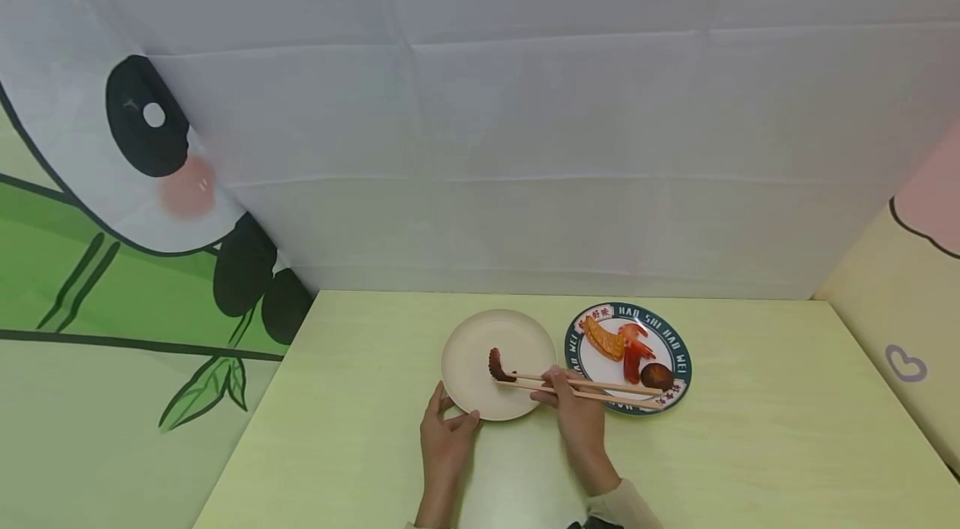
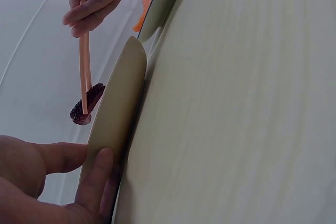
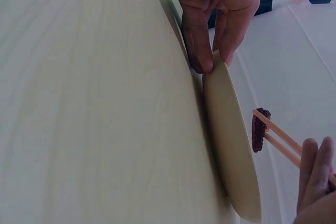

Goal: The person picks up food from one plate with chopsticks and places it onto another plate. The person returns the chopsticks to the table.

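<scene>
My left hand (image 1: 447,439) pinches the near left rim of a plain beige plate (image 1: 467,346), thumb and fingers on either side of the edge. In my right hand (image 1: 579,425) I hold a pair of wooden chopsticks (image 1: 611,386). Their tips grip a dark red, curved, bumpy piece like an octopus tentacle (image 1: 496,366), over the middle of the plate. Seen from the left wrist, the tentacle piece (image 2: 88,106) shows just above the plate's edge. The right wrist view shows the same tentacle piece (image 3: 259,129) between the chopstick tips.
Right beside the beige plate stands a plate with a dark green lettered rim (image 1: 681,350). On it lie an orange wedge (image 1: 603,339), red-and-white pieces (image 1: 632,358) and a brown round piece (image 1: 657,376). A pale wooden table (image 1: 360,412) meets a white cloth wall (image 1: 525,137) behind.
</scene>
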